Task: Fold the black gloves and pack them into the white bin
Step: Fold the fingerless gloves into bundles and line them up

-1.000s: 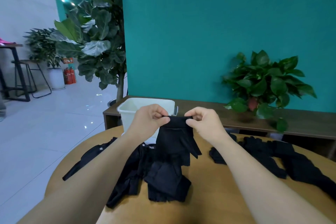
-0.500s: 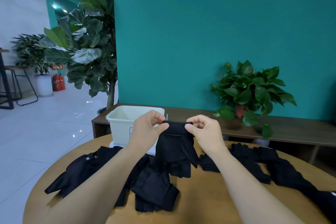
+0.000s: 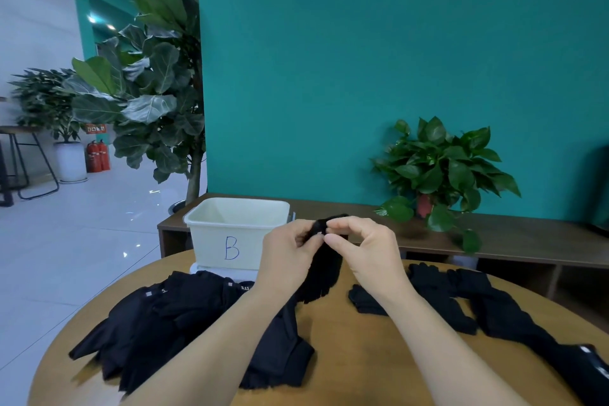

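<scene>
A black glove (image 3: 324,270) hangs above the round wooden table (image 3: 362,356), bunched narrow at its top edge. My left hand (image 3: 290,257) and my right hand (image 3: 365,249) both pinch that top edge, fingertips almost touching. The white bin (image 3: 235,232), marked with a blue letter B, stands at the table's far edge just left of my hands; it looks empty from here. A heap of black gloves (image 3: 184,323) lies on the left of the table. More black gloves (image 3: 468,300) stretch along the right side.
A low wooden shelf (image 3: 527,241) runs behind the table against the teal wall, with a potted plant (image 3: 438,171) on it. A tall leafy plant (image 3: 148,92) stands at the back left. A stool and red fire extinguishers (image 3: 97,156) are far left on the tiled floor.
My hands have come together, folding the held glove's top edge from spread flat to bunched narrow. The view has shifted right and down a little.
</scene>
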Available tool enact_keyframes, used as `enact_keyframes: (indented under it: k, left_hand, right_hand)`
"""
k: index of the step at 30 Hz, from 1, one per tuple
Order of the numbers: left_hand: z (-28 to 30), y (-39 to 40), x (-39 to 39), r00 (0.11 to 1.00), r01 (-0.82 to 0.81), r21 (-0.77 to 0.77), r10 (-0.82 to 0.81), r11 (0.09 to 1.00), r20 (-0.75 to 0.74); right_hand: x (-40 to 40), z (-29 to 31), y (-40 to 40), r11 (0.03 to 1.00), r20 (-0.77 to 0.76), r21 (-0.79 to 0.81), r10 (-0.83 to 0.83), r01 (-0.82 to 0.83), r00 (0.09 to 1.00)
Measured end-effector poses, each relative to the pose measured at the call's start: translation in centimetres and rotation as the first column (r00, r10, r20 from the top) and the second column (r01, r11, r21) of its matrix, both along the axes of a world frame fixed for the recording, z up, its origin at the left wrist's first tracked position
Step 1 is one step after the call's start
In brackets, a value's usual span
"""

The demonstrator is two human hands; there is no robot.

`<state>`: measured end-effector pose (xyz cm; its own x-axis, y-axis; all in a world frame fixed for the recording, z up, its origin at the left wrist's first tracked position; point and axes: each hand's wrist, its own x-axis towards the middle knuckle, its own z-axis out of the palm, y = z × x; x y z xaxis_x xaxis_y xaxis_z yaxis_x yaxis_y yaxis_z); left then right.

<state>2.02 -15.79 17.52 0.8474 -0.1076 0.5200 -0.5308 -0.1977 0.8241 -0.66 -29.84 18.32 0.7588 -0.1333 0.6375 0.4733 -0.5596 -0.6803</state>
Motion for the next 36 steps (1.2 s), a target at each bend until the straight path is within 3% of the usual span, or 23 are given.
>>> enact_keyframes:
  k: [4, 6, 8, 10, 13, 19, 29, 36]
  left_hand:
    - [0.2, 0.2, -0.1, 0.990, 0.071, -0.158, -0.090, 0.985, -0.112]
    - [0.4, 0.4, -0.4, 0.966, 0.146, -0.226, -0.188, 0.963, -0.177]
    - [0.3, 0.6, -0.6, 0.933, 0.232, -0.261, -0.290, 0.937, -0.215]
    - [0.2, 0.7, -0.8, 0.896, 0.300, -0.277, -0.370, 0.913, -0.247]
    - [-0.1, 0.8, -1.2, 0.881, 0.319, -0.227, -0.377, 0.920, -0.288]
    - [-0.9, 0.2, -1.7, 0.920, 0.246, -0.114, -0.269, 0.962, -0.286]
    - [-4.1, -1.9, -0.4, 0.852, 0.302, -0.051, -0.293, 0.952, -0.433]
    - [-6.4, -5.5, 3.5, 0.892, 0.286, 0.104, -0.225, 0.952, -0.393]
  right_hand:
    - [-0.9, 0.1, -1.7, 0.995, 0.056, -0.040, -0.088, 0.090, 0.995]
    - [-1.2, 0.0, -2.6, 0.992, 0.010, -0.036, -0.120, 0.121, 0.993]
    - [-1.7, 0.0, -3.2, 0.995, -0.115, 0.090, -0.038, 0.048, 0.993]
    - [-2.4, 0.1, -3.6, 0.950, -0.206, 0.302, 0.145, -0.078, 0.968]
    - [-3.3, 0.0, -4.1, 0.888, -0.214, 0.430, 0.276, -0.164, 0.937]
    - [-4.2, -1.2, -4.8, 0.914, -0.242, 0.383, 0.240, -0.135, 0.940]
    - [-3.2, -4.2, -8.1, 0.936, -0.440, 0.337, 0.250, -0.100, 0.863]
    - [-0.3, -6.7, -11.2, 0.971, -0.488, 0.238, 0.109, 0.012, 0.866]
